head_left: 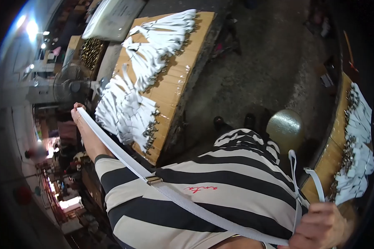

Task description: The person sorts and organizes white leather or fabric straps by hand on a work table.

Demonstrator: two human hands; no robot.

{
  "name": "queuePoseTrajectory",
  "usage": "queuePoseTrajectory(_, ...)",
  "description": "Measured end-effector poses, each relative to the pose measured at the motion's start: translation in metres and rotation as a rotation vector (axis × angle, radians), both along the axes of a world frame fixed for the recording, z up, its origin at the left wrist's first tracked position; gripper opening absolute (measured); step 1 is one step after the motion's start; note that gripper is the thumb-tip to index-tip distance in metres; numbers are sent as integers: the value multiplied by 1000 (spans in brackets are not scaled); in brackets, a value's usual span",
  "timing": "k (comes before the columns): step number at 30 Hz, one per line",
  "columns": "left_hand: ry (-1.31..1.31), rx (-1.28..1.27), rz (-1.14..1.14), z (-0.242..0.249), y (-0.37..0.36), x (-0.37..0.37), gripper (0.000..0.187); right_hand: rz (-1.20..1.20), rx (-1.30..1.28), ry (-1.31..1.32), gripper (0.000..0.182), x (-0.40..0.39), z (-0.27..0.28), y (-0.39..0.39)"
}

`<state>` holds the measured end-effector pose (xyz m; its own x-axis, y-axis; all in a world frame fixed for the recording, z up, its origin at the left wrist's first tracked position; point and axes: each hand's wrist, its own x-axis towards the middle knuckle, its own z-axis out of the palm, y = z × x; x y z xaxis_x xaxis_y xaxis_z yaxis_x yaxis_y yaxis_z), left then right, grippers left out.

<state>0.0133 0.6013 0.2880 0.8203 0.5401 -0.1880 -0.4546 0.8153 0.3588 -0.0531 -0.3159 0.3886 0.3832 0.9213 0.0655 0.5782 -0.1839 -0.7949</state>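
Stretching between hands [75,112] [320,226] gripping it, white strap [187,204] (buckle [153,180] partway), across striped shirt [241,182]

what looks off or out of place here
Little stands out. One strap end pokes out alone between the white bundles on the left cardboard, unlike its fanned neighbours. The held strap shows no obvious damage.

Caged fan [73,86], round stool [284,126]

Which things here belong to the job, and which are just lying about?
Likely part of the job:
- white strap in left hand and right hand
- its metal buckle
- strap bundles

Apparently just around:
- fan
- white package
- shiny round disc
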Motion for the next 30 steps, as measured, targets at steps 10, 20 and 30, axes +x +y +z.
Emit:
queuePoseTrajectory(10,226,169,122,-29,12,-11,15,61,-116,-60,19,16,14,22)
queuePoseTrajectory(20,196,324,173,-189,-329,83,28,-180,17,138,28,90,-142,67)
queuePoseTrajectory(30,370,25,138,-313,-373,-39,32,-397,-91,559,37,72,-272,59)
